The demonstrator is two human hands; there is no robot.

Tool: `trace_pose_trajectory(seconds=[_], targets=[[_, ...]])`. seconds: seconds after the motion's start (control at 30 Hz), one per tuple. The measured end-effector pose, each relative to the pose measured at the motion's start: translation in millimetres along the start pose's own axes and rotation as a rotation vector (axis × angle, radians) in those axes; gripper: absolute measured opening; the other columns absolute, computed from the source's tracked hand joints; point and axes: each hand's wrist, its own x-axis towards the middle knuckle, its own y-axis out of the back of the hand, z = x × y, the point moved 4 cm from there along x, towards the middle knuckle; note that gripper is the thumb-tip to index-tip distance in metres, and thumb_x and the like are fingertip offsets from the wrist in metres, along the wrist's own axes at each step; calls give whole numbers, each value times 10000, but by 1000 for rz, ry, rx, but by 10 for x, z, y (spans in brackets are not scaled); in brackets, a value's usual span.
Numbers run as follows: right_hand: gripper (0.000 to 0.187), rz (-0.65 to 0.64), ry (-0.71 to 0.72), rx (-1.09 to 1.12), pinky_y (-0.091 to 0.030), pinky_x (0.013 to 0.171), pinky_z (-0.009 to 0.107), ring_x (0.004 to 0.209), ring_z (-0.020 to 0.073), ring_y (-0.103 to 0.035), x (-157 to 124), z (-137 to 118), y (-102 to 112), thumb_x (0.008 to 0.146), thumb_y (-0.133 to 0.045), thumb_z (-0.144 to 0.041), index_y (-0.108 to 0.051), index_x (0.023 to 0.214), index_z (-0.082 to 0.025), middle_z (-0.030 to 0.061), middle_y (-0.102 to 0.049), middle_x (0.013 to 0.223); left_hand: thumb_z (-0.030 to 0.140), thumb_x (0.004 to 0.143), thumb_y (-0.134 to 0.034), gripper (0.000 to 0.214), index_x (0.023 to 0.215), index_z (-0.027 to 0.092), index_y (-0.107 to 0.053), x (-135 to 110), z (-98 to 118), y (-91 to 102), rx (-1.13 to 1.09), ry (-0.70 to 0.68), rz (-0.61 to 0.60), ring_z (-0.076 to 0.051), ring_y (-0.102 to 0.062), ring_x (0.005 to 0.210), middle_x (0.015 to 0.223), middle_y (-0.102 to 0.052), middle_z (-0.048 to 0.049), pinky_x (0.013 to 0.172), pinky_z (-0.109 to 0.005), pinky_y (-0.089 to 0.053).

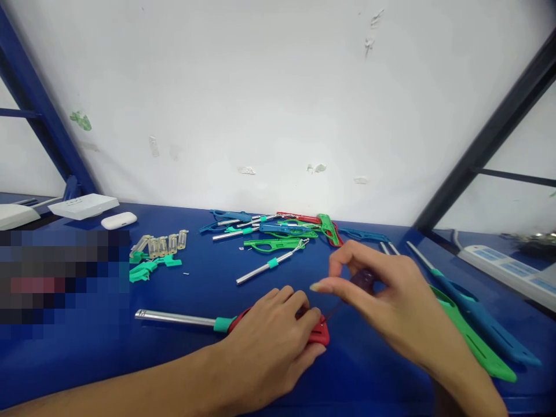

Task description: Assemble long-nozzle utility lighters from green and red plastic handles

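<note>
Lying across the blue table in front of me is a red utility lighter [320, 335] with a long metal tube [178, 317] and a teal collar [222, 324]. My left hand [271, 341] is closed over its red handle and pins it down, hiding most of the body. In my right hand [382, 295] sits a screwdriver [364, 281] with a dark purple handle, held inside the curled fingers. Its thin shaft slants down to the end of the red handle; the exact contact of the tip is too small to make out. Thumb and forefinger are bent toward each other.
Green, blue and red lighter shells and metal tubes [258, 272] lie piled near the wall. Clear fuel tanks [163, 247] and teal triggers [145, 269] are at left, by a white case [119, 220]. A blue lighter [486, 324] and a green lighter [482, 341] lie at right, near a power strip [508, 272].
</note>
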Motion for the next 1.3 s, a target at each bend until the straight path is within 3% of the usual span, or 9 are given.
trace_pose_trajectory(seconds=[0.13, 0.23, 0.37, 0.5, 0.7, 0.87, 1.03, 1.13, 1.3], targets=[[333, -37, 82, -17, -311, 488, 241, 497, 97, -400, 0, -21, -2, 988, -650, -428, -547, 733, -241, -85, -457, 563, 386, 1044, -556, 244, 1154, 190, -653, -5, 1, -6, 7, -9, 6, -314, -635, 1020, 1148, -683, -92, 913, -511, -558], [448, -69, 113, 56, -350, 530, 240, 543, 103, -451, -14, -47, 16, 1056, -494, -514, -530, 712, -229, -64, -510, 599, 381, 1045, -556, 262, 1209, 196, -645, 3, 13, 0, -3, -7, -15, -305, -634, 1012, 1137, -680, -86, 908, -508, -560], [514, -149, 97, 169, -419, 610, 242, 620, 116, -557, -85, -67, 44, 1095, -325, -561, -661, 864, -249, -39, -614, 699, 378, 1040, -572, 255, 1208, 202, -648, 19, 12, 1, -17, 8, -17, -293, -628, 1016, 1137, -679, -81, 908, -486, -558], [346, -153, 71, 170, -467, 732, 236, 742, 131, -643, -130, -31, 95, 1101, -421, -449, -728, 1015, -316, -43, -665, 754, 382, 1036, -581, 235, 1166, 202, -657, 15, 5, -12, -24, 9, -17, -290, -630, 1018, 1125, -676, -80, 926, -487, -552], [275, -99, 135, 221, -493, 719, 232, 928, 151, -659, -95, 3, 141, 1075, -505, -407, -756, 988, -335, -22, -728, 1070, 376, 1045, -564, 248, 1193, 196, -648, 8, 9, -5, -13, 8, -28, -286, -627, 1012, 1137, -674, -82, 927, -489, -553], [255, -132, 73, 210, -497, 756, 208, 737, 109, -626, -116, 28, 151, 1075, -516, -410, -759, 1008, -375, -74, -750, 943, 383, 1048, -553, 258, 1200, 196, -645, 3, 20, -10, 0, 0, -35, -299, -627, 1033, 1161, -677, -84, 932, -504, -557], [208, -144, 65, 264, -508, 699, 206, 800, 118, -659, -169, 65, 155, 1069, -529, -405, -729, 1120, -424, -69, -749, 1003, 385, 1052, -542, 278, 1224, 185, -631, 9, 14, -10, 4, -1, -22, -318, -627, 1073, 1204, -670, -105, 946, -517, -553], [205, -126, 116, 242, -500, 686, 195, 768, 103, -644, -152, 42, 151, 1063, -550, -373, -746, 1057, -436, -81, -742, 1008, 378, 1051, -548, 259, 1206, 191, -639, 2, 11, -13, -6, 0, -23, -304, -630, 1053, 1170, -675, -94, 949, -503, -553], [182, -13, 183, 252, -508, 797, 202, 1081, 148, -656, -70, 50, 195, 1038, -603, -352, -769, 1005, -418, -54, -731, 1079, 383, 1051, -550, 280, 1230, 189, -640, -13, 6, -27, -15, -1, -28, -296, -624, 1028, 1144, -673, -85, 934, -506, -556]])
